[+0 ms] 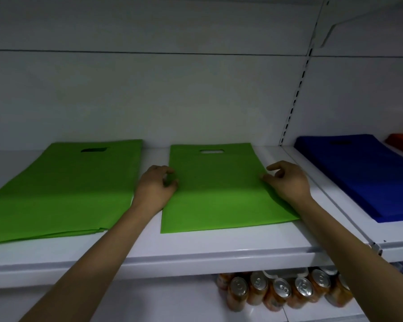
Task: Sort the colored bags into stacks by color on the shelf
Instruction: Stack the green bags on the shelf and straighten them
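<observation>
The left hand (pixel 155 184) sits at the left edge of the single green bag (pixel 219 194), fingers curled in close, thumb and fingertips nearly meeting on that edge in what looks like a pinch. The right hand (pixel 286 180) mirrors it at the right edge, its thumb touching the fabric and its forefinger crooked above. Whether it actually grips, I cannot tell.

The bag lies flat on the shelf (pixel 196 247) between the two hands, long axis running front to back, handle cut-out at the far end. The green stack (pixel 63 189) lies just beside it to the left, turned the same way, so the left hand is the nearer one. The coming move is probably a short carry leftward. The blue stack (pixel 363 177) lies well apart to the right.
</observation>
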Demonstrator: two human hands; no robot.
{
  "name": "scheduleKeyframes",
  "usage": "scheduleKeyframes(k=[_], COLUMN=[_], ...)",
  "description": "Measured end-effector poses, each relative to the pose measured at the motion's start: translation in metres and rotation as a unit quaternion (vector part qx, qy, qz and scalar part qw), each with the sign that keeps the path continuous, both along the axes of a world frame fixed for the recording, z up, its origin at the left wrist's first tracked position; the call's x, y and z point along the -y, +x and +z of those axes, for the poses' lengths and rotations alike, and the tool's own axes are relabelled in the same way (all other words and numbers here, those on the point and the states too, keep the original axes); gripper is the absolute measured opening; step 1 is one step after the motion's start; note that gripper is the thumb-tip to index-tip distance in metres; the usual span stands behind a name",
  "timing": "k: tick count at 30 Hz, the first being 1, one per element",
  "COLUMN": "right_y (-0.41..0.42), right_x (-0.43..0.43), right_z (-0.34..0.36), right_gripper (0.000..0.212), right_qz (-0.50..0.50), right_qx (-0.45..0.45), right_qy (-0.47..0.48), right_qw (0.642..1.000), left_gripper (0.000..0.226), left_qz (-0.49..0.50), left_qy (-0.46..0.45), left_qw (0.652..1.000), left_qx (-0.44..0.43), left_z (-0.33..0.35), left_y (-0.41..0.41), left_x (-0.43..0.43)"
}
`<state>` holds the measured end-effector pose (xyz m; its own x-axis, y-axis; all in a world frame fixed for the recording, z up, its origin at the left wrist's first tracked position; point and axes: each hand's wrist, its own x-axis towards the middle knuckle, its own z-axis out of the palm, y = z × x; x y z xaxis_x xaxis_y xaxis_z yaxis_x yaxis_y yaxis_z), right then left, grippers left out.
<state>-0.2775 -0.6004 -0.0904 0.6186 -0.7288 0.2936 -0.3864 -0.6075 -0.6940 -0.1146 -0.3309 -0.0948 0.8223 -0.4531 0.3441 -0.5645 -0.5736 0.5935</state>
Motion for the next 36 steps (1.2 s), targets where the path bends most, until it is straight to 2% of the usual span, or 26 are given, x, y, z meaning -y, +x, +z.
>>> scheduleKeyframes(k=[3, 5, 7, 10, 14, 17, 26, 28, 30, 33, 36], right_y=[-0.002, -0.007, -0.013, -0.023, -0.035, -0.038, -0.043, -0.043, -0.036, -0.010, 0.024], right_x=[-0.001, -0.003, -0.006, -0.007, -0.016, -0.018, -0.024, -0.033, -0.053, -0.094, -0.143], right_z=[0.000, 0.002, 0.004, 0.005, 0.003, -0.002, -0.002, 0.011, 0.030, 0.058, 0.069], right_gripper=[0.020, 0.017, 0.014, 0.013, 0.026, 0.030, 0.029, 0.024, 0.024, 0.017, 0.014], right_qz=[0.012, 0.040, 0.061, 0.101, 0.144, 0.156, 0.149, 0.121, 0.111, 0.158, 0.213], right_qx=[0.024, 0.086, 0.124, 0.050, -0.012, -0.032, -0.097, -0.088, -0.049, 0.001, 0.006], right_qy=[0.030, 0.099, 0.144, 0.047, -0.042, -0.127, -0.269, -0.354, -0.401, -0.401, -0.361], right_qw=[0.999, 0.991, 0.980, 0.992, 0.989, 0.979, 0.947, 0.923, 0.908, 0.902, 0.908], left_gripper=[0.038, 0.045, 0.038, 0.032, 0.031, 0.031, 0.027, 0.027, 0.025, 0.022, 0.026], left_qz=[-0.004, -0.024, -0.033, -0.030, -0.034, -0.032, -0.047, -0.063, -0.072, -0.079, -0.068], left_qy=[-0.010, 0.009, 0.037, 0.044, 0.037, 0.035, 0.076, 0.100, 0.086, 0.045, 0.018], left_qw=[1.000, 1.000, 0.999, 0.997, 0.997, 0.997, 0.990, 0.988, 0.990, 0.990, 0.994], left_qx=[-0.013, 0.004, 0.023, 0.057, 0.061, 0.068, 0.108, 0.098, 0.088, 0.104, 0.083], left_z=[0.002, 0.002, 0.001, -0.003, -0.004, -0.005, -0.004, 0.003, 0.012, 0.028, 0.043], left_y=[-0.005, -0.007, -0.008, -0.006, -0.004, -0.005, -0.010, -0.013, -0.014, -0.019, -0.023], left_x=[-0.001, -0.002, -0.002, -0.002, -0.001, -0.001, 0.000, -0.001, -0.007, -0.027, -0.058])
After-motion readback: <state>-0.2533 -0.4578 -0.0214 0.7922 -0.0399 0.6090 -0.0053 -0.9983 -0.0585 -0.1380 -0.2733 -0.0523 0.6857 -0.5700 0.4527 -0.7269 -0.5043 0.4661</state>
